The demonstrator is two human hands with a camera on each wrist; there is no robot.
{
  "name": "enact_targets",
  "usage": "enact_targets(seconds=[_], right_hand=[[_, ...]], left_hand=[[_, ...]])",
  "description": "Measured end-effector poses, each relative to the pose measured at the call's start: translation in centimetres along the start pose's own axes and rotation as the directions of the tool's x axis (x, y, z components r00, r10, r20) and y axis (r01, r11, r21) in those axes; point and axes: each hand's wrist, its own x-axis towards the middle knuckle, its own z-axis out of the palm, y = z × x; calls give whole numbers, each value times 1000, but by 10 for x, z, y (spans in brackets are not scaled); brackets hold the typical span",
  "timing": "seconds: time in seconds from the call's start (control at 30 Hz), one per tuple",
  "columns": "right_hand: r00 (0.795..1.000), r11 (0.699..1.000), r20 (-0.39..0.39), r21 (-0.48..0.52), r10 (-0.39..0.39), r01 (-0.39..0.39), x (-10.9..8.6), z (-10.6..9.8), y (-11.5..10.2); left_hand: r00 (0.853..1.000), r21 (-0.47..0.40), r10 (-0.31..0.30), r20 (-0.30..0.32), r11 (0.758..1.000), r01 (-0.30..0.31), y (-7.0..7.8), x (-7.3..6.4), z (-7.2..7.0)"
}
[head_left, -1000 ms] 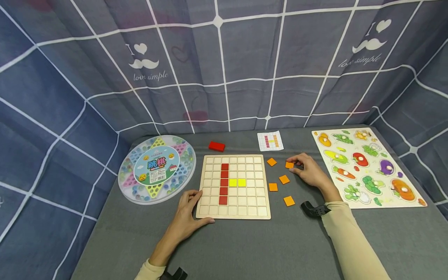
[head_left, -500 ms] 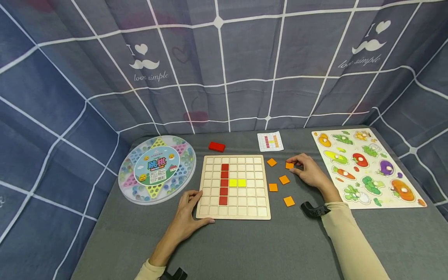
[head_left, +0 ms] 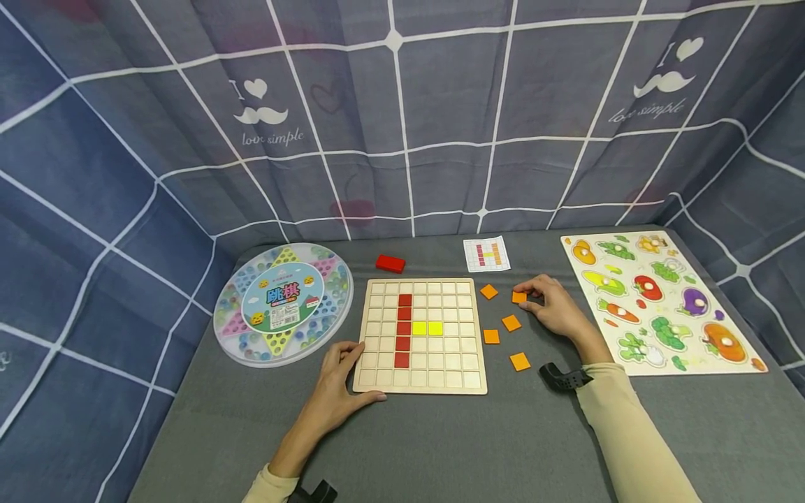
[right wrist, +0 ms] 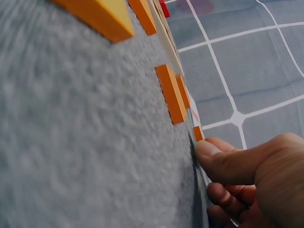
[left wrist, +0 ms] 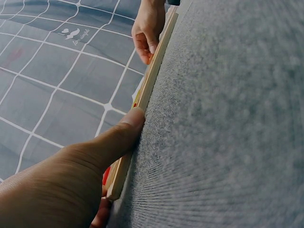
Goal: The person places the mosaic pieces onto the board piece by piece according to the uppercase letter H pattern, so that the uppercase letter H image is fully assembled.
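Observation:
In the head view a wooden grid board (head_left: 453,363) lies on the table, with a column of red tiles (head_left: 402,328) and two yellow tiles (head_left: 427,328) set in its squares. My left hand (head_left: 335,388) holds the board's near left corner, thumb along the front edge and fingers at the left side. To the right of the board, my right hand (head_left: 556,307) pinches an orange square tile (head_left: 518,297) between thumb and fingers. Several other orange tiles (head_left: 511,323) lie loose between the board and this hand. In the right wrist view the thumb (right wrist: 209,149) presses against the tile.
A small printed pattern card (head_left: 487,254) and a red block (head_left: 390,263) lie behind the board. At left sits a round Chinese checkers set (head_left: 339,307). A vegetable puzzle board (head_left: 635,244) takes the right side. A grey checked curtain (head_left: 440,175) closes off the back.

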Motion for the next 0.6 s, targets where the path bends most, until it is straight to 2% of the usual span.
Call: enact_targets(seconds=[0.17,0.37,0.6], right_hand=[[1000,1000,8,7,-24,24,6,5,-11],[994,995,59,46,-88,85,19,19,-40],[968,976,126,67,-215,208,38,45,-67]], left_hand=[[1000,0,-8,6,1000,8,0,-1,0],[1000,-3,-22,12,1000,22,1,0,-1],[1000,-8,0,2,1000,0,1,0,-1]])
